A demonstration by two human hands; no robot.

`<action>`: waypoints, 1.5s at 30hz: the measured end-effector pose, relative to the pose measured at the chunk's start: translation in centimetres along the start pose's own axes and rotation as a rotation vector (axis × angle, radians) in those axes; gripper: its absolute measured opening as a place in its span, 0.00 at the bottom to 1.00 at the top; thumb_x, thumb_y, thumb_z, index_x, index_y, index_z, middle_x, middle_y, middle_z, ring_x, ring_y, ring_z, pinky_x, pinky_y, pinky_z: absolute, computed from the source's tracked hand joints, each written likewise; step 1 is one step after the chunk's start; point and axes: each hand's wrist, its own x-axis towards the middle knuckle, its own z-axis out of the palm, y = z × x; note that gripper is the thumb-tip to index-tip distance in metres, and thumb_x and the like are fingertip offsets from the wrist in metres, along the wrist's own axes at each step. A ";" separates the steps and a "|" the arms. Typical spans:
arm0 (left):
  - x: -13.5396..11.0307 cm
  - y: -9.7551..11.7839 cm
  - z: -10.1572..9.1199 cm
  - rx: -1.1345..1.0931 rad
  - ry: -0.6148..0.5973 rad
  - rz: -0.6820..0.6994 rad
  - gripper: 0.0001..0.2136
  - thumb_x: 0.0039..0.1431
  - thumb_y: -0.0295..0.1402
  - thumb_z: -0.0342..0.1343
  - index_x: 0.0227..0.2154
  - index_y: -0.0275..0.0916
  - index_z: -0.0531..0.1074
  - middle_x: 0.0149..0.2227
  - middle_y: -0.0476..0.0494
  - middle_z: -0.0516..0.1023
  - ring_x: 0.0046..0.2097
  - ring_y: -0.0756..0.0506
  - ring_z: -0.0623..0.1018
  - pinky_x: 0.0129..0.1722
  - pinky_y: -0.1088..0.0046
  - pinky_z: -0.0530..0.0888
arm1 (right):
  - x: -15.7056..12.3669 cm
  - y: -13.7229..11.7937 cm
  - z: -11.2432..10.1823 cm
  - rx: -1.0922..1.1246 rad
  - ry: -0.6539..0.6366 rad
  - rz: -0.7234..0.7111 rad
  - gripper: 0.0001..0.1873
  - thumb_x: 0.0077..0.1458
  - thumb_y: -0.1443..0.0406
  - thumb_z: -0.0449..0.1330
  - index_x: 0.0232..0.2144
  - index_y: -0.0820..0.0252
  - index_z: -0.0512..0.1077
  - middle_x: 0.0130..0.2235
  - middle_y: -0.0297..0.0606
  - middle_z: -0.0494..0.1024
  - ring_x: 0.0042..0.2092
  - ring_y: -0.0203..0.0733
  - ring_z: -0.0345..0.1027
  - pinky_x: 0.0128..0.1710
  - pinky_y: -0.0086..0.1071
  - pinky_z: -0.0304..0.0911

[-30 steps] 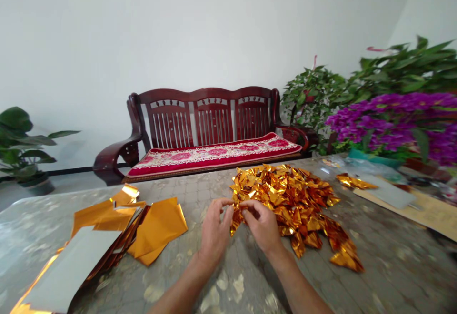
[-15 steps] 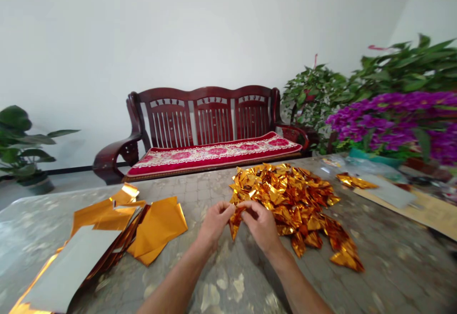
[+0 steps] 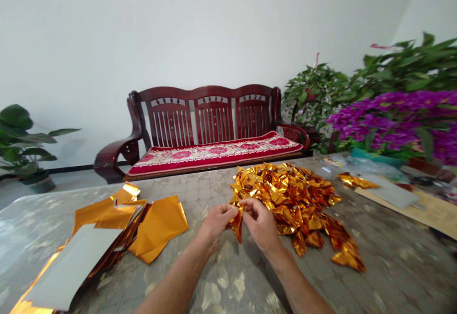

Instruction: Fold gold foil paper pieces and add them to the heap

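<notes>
Between my two hands is a piece of gold foil paper [image 3: 236, 227], folded to a point that hangs downward. My left hand [image 3: 218, 221] pinches its left side with thumb and forefinger. On its right side, my right hand [image 3: 260, 221] is closed on the upper edge. Just beyond the hands, a heap of folded gold foil pieces [image 3: 289, 195] spreads over the table to the right. Off to the left lie flat gold foil sheets [image 3: 157, 228] in a loose stack, with a pale grey sheet side [image 3: 73, 261] facing up.
The patterned table [image 3: 200, 276] fills the foreground. On its right are a cardboard sheet [image 3: 428, 216], a grey sheet [image 3: 392, 192] and clear plastic [image 3: 364, 166], near purple flowers [image 3: 392, 114]. A wooden bench [image 3: 214, 119] with a red cover stands behind; a potted plant [image 3: 24, 142] is at left.
The foil piece has turned slightly and more of it shows between my fingers, its tip a little further right. My hands stay in nearly the same place; the view has shifted slightly.
</notes>
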 end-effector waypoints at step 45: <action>-0.2 -2.7 -0.4 0.271 0.260 0.380 0.07 0.53 0.37 0.57 0.26 0.39 0.72 0.26 0.50 0.73 0.31 0.49 0.71 0.33 0.75 0.65 | -1.0 -0.4 0.8 -0.327 0.004 -0.050 0.09 0.56 0.63 0.56 0.27 0.55 0.74 0.30 0.36 0.78 0.34 0.41 0.71 0.35 0.31 0.62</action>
